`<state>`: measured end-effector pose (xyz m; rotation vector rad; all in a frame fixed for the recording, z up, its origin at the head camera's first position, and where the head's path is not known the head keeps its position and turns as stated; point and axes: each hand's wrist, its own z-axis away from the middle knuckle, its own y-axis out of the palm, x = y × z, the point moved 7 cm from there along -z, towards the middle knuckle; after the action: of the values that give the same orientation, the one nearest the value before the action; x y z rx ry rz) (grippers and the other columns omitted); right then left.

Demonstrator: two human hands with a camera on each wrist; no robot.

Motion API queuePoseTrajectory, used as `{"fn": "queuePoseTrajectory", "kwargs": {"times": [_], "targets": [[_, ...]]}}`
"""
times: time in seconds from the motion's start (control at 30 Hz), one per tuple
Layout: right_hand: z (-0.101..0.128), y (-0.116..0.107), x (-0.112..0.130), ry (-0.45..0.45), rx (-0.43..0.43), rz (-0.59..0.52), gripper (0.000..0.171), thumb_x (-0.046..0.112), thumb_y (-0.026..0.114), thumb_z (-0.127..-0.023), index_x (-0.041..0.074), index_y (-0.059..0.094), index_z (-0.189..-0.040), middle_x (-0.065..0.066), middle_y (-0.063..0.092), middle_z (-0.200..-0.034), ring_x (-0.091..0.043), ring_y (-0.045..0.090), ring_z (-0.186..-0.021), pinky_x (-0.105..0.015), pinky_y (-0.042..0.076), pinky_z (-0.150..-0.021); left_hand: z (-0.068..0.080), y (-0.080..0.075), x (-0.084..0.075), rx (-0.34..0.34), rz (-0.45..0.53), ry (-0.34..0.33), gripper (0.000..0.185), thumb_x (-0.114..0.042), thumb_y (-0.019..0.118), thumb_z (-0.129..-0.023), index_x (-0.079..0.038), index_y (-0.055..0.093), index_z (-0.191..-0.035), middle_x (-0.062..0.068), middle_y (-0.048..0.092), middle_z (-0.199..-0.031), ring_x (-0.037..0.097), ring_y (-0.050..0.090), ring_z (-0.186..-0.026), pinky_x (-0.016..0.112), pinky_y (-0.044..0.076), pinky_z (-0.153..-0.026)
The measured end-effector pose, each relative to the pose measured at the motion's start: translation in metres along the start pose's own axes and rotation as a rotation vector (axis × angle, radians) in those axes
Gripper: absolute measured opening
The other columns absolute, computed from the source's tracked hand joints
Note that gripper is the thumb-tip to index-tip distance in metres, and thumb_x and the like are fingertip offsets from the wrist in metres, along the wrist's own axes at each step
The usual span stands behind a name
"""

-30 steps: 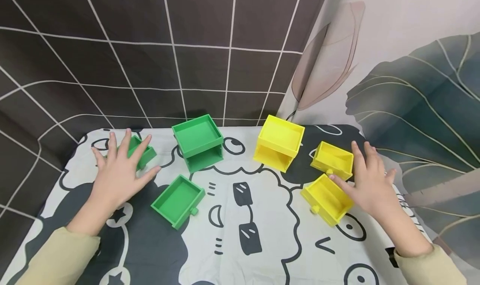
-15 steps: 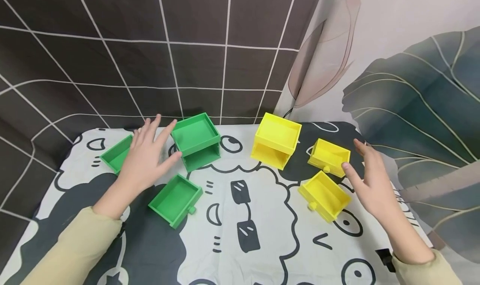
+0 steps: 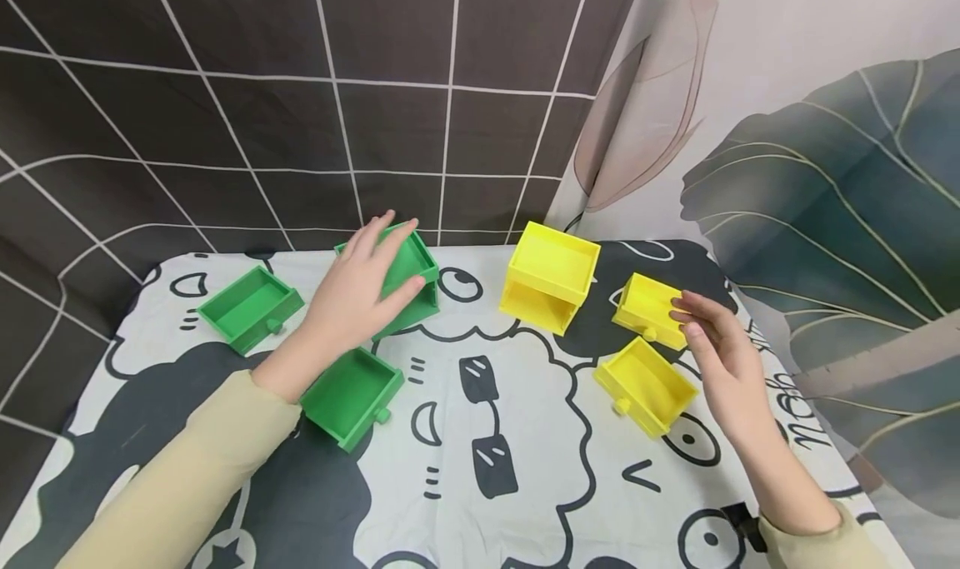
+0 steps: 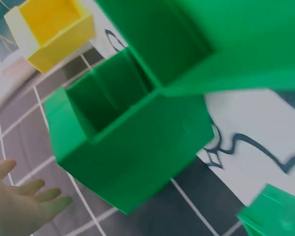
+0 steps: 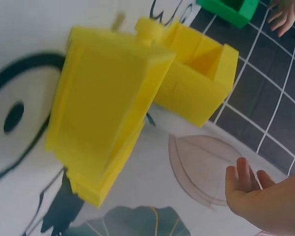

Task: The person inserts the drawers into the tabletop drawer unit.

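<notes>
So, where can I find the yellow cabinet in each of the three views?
Head: yellow cabinet at centre, slightly right.
Left wrist: yellow cabinet in the top left corner.
Right wrist: yellow cabinet upper centre, behind a yellow drawer.
Shared landmark: the dark tiled wall.

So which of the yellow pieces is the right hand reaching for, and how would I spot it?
Start at the yellow cabinet, the tall open-fronted box near the back of the cartoon-printed tablecloth. Just to its right lies a small yellow drawer, touched by the right hand. Of the two yellow drawers it is the farther one, beside the leaf-patterned curtain; the other yellow drawer lies nearer the person.
</notes>
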<state>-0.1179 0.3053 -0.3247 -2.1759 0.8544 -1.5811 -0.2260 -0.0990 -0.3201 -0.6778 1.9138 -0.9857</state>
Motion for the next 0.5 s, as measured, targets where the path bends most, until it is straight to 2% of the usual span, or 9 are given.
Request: {"fn": "queuePoseTrajectory", "kwargs": {"times": [0.07, 0.13, 0.23, 0.4, 0.5], "targets": [[0.002, 0.003, 0.000, 0.028, 0.017, -0.035, 0.043, 0.014, 0.047, -0.114, -0.005, 0.047, -0.152, 0.017, 0.057, -0.136, 0.013, 0.057, -0.120, 0.005, 0.042, -0.102, -0.007, 0.003, -0.006, 0.020, 0.017, -0.008, 0.071, -0.043, 0.061, -0.105, -0.019, 0.035, -0.166, 0.019, 0.030, -0.174, 0.047, 0.031, -0.159, 0.072, 0.035, -0.125], [0.005, 0.006, 0.000, 0.062, 0.033, -0.067, 0.044, 0.019, 0.046, -0.115, -0.004, 0.048, -0.152, 0.024, 0.057, -0.133, 0.012, 0.059, -0.119, 0.004, 0.044, -0.101, -0.014, 0.005, -0.010, 0.040, 0.050, -0.015, 0.070, -0.042, 0.063, -0.105, -0.019, 0.036, -0.166, 0.018, 0.031, -0.173, 0.045, 0.033, -0.158, 0.070, 0.038, -0.124], [0.009, 0.010, -0.002, 0.125, 0.062, -0.239, 0.041, 0.022, 0.044, -0.115, -0.002, 0.051, -0.148, 0.019, 0.063, -0.130, 0.004, 0.065, -0.117, -0.002, 0.049, -0.102, -0.024, 0.010, -0.014, 0.074, 0.130, -0.026, 0.068, -0.038, 0.064, -0.105, -0.018, 0.038, -0.165, 0.017, 0.033, -0.172, 0.041, 0.035, -0.158, 0.066, 0.039, -0.125], [0.013, 0.018, -0.006, 0.208, 0.097, -0.640, 0.029, 0.015, 0.044, -0.115, 0.007, 0.062, -0.136, 0.003, 0.073, -0.127, -0.008, 0.072, -0.113, -0.013, 0.057, -0.103, -0.039, 0.018, -0.019, 0.116, 0.257, -0.055, 0.064, -0.034, 0.063, -0.107, -0.016, 0.040, -0.164, 0.014, 0.038, -0.170, 0.035, 0.038, -0.157, 0.058, 0.038, -0.129], [0.015, 0.024, -0.008, 0.270, 0.158, -0.855, 0.032, 0.014, 0.041, -0.115, 0.008, 0.068, -0.131, -0.003, 0.077, -0.125, -0.012, 0.075, -0.112, -0.018, 0.060, -0.102, -0.047, 0.023, -0.024, 0.128, 0.324, -0.077, 0.063, -0.034, 0.062, -0.107, -0.016, 0.041, -0.163, 0.011, 0.040, -0.169, 0.031, 0.040, -0.156, 0.055, 0.039, -0.129]]}}
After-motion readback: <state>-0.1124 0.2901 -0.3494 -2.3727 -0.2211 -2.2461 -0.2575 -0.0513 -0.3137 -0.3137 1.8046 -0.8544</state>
